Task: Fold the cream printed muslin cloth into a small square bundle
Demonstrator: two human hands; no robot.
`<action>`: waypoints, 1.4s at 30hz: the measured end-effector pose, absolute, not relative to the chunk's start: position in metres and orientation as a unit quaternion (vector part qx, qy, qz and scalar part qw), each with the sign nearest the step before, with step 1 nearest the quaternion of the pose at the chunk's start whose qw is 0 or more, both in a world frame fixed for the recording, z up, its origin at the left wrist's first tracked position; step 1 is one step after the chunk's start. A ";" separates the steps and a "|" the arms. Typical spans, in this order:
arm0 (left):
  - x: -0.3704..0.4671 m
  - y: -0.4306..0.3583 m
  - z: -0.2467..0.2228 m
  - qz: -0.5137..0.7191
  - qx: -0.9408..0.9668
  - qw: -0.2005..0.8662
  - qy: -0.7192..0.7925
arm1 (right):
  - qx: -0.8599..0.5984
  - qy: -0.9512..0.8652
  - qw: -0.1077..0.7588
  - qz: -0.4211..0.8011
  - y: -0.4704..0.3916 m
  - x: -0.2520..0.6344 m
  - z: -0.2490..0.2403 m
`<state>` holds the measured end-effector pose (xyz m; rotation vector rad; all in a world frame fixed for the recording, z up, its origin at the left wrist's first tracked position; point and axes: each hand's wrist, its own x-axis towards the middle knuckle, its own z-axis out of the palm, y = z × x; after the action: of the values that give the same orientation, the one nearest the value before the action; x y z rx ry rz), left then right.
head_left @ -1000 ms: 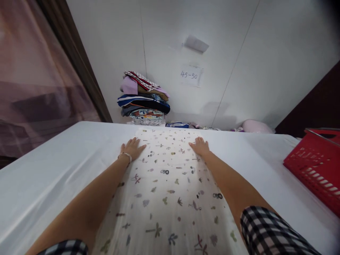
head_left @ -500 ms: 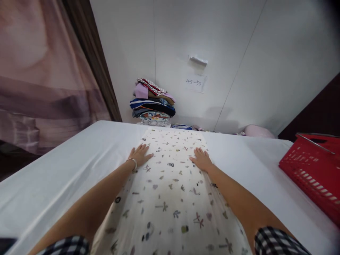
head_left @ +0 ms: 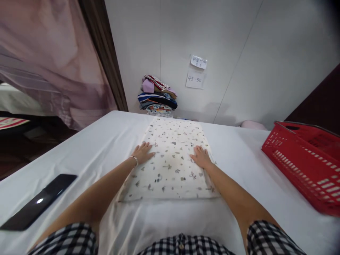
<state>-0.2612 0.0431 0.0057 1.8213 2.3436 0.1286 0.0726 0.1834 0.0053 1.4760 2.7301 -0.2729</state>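
A cream cloth [head_left: 172, 159] with small printed plants and figures lies flat and smooth on the white-covered table [head_left: 239, 163]. Its near edge falls between my forearms, short of the table's front. My left hand [head_left: 142, 152] rests palm down on the cloth's left side, fingers spread, a bracelet at the wrist. On the cloth's right side, my right hand [head_left: 201, 157] presses flat, its fingers apart as well. Neither hand holds anything.
A red plastic basket [head_left: 305, 166] stands on the right. At left lies a black phone-like slab [head_left: 39, 202]. Folded clothes [head_left: 158, 97] are stacked by the wall, beneath paper notes [head_left: 195, 78]. A pink curtain [head_left: 87, 78] hangs at far left.
The cloth's near end, earlier stretching toward my body, now lies down on the table with its edge showing. Both hands stay flat on the cloth. The view has shifted, showing the phone-like slab.
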 end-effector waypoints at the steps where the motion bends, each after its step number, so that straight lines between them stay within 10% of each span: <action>1: -0.256 0.037 0.006 0.048 0.612 0.082 0.786 | 0.475 0.876 0.010 -0.084 0.176 0.077 0.006; 20: -0.201 -0.137 0.004 0.189 0.703 0.035 0.685 | 0.361 0.912 -0.165 -0.107 0.070 0.230 -0.016; 42: -0.195 -0.157 0.018 0.142 0.457 0.029 0.878 | 0.300 0.946 -0.118 -0.036 0.091 0.252 -0.031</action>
<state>-0.1949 -0.1571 0.0177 1.4099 2.7075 0.4381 0.2523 0.0909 -0.0308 1.0189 3.2179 -0.1228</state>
